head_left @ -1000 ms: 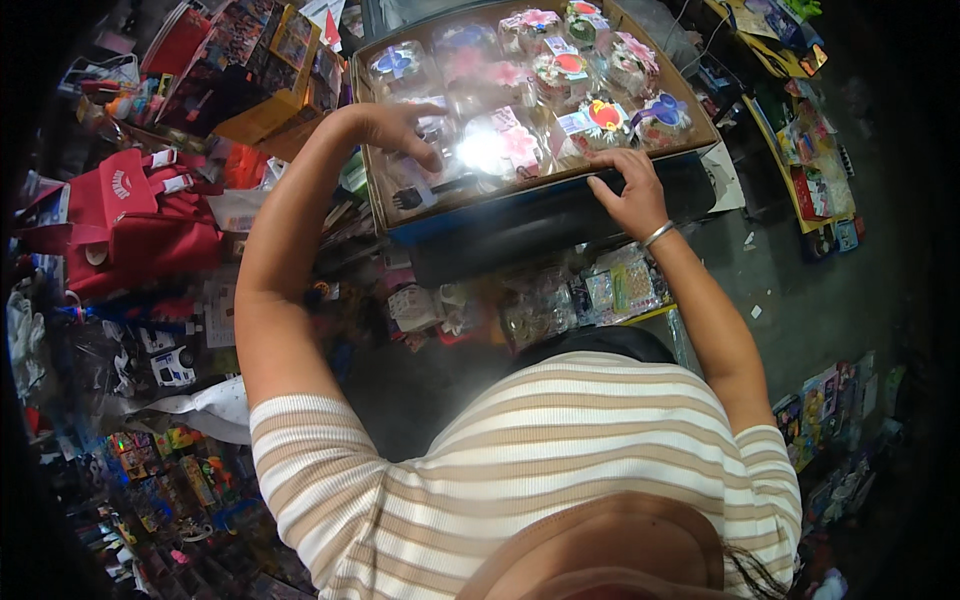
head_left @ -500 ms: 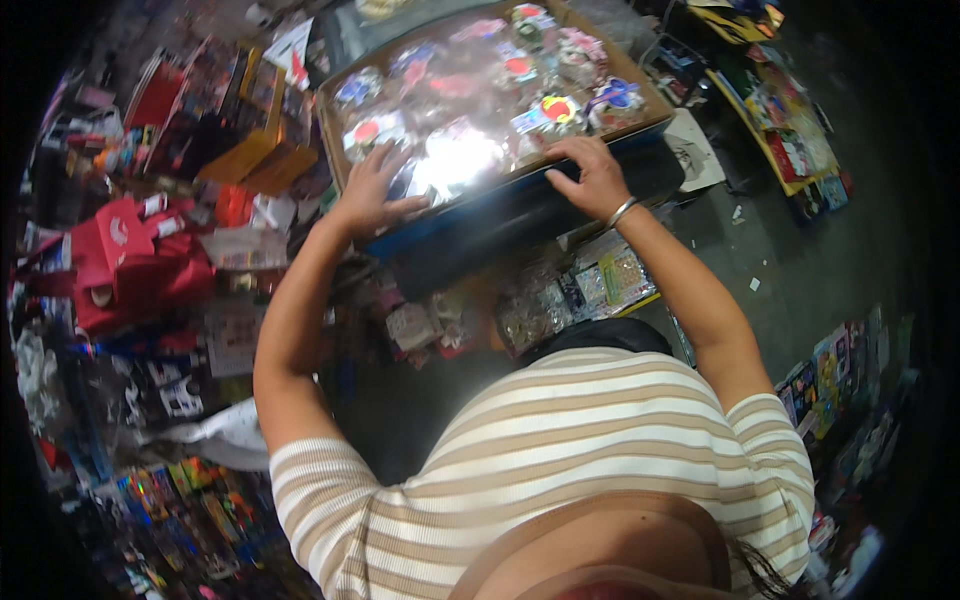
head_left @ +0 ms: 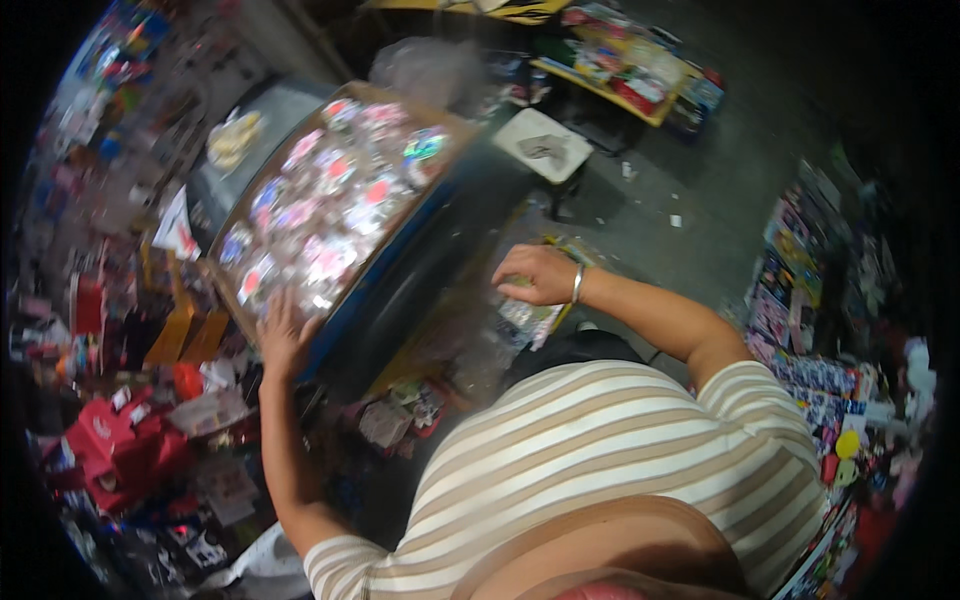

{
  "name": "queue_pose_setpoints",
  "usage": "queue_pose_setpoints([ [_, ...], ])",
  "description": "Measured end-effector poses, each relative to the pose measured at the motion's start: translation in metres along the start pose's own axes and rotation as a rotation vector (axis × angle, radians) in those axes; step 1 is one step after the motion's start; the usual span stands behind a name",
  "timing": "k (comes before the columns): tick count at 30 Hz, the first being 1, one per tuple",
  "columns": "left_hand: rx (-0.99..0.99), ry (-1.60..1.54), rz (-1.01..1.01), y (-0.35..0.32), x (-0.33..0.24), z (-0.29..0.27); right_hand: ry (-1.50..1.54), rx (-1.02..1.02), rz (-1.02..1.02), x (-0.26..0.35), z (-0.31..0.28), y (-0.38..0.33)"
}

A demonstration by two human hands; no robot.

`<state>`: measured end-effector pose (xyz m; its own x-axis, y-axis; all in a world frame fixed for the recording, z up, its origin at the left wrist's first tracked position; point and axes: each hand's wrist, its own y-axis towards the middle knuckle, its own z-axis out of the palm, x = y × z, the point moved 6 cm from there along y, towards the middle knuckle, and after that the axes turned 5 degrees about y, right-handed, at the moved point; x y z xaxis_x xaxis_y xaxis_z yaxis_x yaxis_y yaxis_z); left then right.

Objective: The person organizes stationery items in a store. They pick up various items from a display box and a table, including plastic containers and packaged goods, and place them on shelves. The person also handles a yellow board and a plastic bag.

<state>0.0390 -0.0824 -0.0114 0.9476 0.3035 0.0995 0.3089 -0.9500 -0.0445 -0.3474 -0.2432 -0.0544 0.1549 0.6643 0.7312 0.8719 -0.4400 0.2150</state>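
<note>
While the box (head_left: 452, 155) meets the spread left hand (head_left: 285, 340) (grip unclear), the empty right hand (head_left: 538, 275) half-curls.

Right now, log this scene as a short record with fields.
Left grip: open, fingers over the near corner of the carton; exact contact blurred
Right grip: loosely half-open, apart from the carton, nothing visible in it
Carton: open-topped, brown, filled with shiny pink, red and blue pieces
Beyond right grip: white-topped stool
Lower left: red bag
</note>
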Motion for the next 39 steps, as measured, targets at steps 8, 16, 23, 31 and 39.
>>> queue_pose_setpoints([
  [8, -0.494, -0.066, -0.288, -0.017, -0.068, -0.020, 0.160, -0.100, 0.191, -0.091, -0.087, -0.124],
  [16, -0.407, -0.527, 0.142, 0.034, -0.397, 0.032, 0.253, -0.349, 0.610, -0.195, -0.203, -0.281],
  [23, -0.053, -0.645, 0.415, 0.047, -0.539, 0.109, 0.157, -0.400, 0.706, -0.217, -0.249, -0.329],
  [31, 0.071, -0.670, 0.433, 0.113, -0.574, 0.171, 0.220, -0.548, 0.879, -0.268, -0.305, -0.402],
  [39, 0.148, -0.742, 0.151, 0.161, -0.598, 0.185, 0.250, -0.550, 0.968, -0.341, -0.350, -0.421],
])
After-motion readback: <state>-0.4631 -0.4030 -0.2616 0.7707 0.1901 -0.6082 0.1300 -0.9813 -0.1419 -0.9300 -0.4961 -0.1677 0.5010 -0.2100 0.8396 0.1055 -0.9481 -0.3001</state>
